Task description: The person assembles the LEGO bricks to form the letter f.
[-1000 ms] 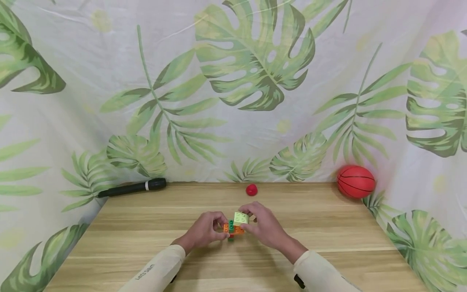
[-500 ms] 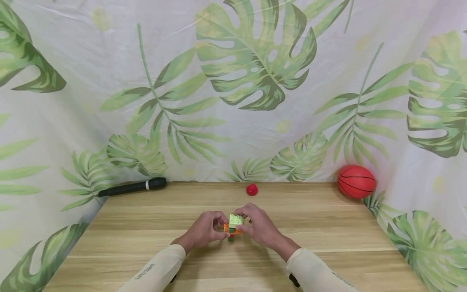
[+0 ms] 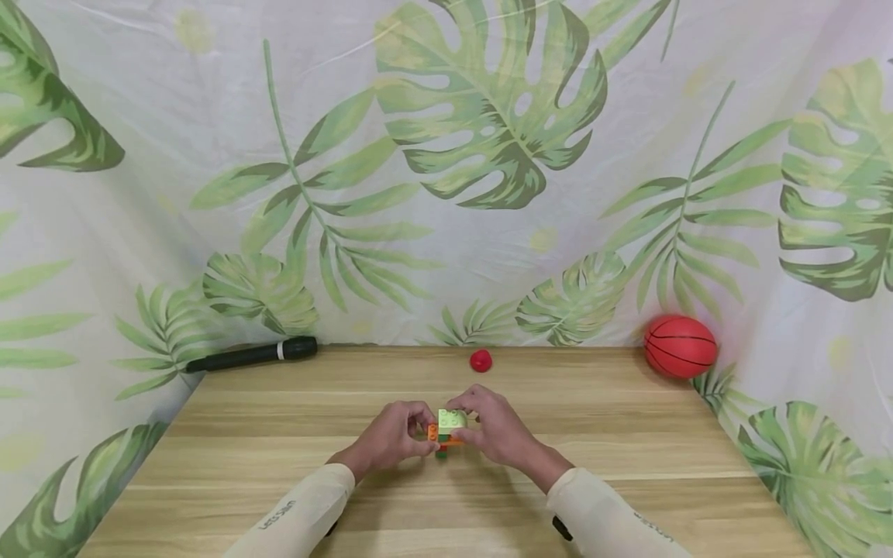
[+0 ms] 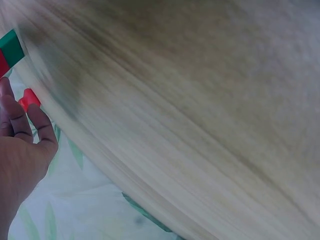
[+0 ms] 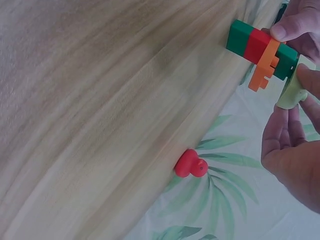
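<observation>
My left hand (image 3: 392, 435) pinches a small stack of toy building bricks by an orange piece at its side. From the bottom up, the stack in the right wrist view runs a green brick (image 5: 239, 37), a red brick (image 5: 256, 46), a wide orange brick (image 5: 265, 65) and another green brick (image 5: 286, 60). A pale green brick (image 3: 451, 420) with one rounded side sits at the top of the stack, pinched between thumb and fingers of my right hand (image 3: 504, 431). In the left wrist view only the stack's lower end (image 4: 12, 47) shows beyond the left hand.
A red toy duck (image 5: 190, 164) stands near the table's back edge, beyond my hands. At the back left lies a black microphone (image 3: 251, 356) with a white ring. A red basketball (image 3: 680, 346) rests at the back right corner. Leaf-printed cloth (image 3: 474, 256) hangs behind the wooden table (image 3: 279, 434).
My right hand has moved a little left with the pale green brick, from beside the upper green brick to over it, covering its studs. The left hand has stayed nearly still.
</observation>
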`<state>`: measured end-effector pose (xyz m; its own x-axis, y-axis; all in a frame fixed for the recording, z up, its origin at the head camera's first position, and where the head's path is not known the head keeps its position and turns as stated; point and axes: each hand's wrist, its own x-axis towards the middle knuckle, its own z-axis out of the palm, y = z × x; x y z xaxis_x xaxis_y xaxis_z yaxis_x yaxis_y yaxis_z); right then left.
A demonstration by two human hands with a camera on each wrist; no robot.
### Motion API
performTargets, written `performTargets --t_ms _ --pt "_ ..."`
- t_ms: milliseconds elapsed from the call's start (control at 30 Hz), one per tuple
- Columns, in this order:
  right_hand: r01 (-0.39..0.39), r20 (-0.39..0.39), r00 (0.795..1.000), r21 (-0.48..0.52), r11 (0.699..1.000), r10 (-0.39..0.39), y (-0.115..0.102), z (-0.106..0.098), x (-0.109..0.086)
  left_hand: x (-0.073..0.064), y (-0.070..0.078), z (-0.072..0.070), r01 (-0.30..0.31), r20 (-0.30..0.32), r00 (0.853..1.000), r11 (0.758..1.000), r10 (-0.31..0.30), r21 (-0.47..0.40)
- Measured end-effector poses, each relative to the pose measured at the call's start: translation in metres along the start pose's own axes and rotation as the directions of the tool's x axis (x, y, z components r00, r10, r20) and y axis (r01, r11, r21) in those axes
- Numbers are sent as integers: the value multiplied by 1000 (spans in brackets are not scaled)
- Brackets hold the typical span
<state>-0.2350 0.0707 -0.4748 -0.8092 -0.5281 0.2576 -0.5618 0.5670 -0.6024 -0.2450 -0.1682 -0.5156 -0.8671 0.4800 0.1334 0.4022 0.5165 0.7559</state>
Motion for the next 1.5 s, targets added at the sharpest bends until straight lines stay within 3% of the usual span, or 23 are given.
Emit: performTargets --t_ms 267,967,1500 --pt "29 18 999 -42 999 -28 -1 -3 3 1 1 -1 0 -1 1000 1000 0 -5" --pt "-35 51 998 -100 994 40 -7 -1 7 -2 -1 1 35 -6 999 999 -35 -1" --pt "-19 24 1000 -75 997 21 -4 -2 1 -3 1 0 -9 -18 1000 1000 9 -12"
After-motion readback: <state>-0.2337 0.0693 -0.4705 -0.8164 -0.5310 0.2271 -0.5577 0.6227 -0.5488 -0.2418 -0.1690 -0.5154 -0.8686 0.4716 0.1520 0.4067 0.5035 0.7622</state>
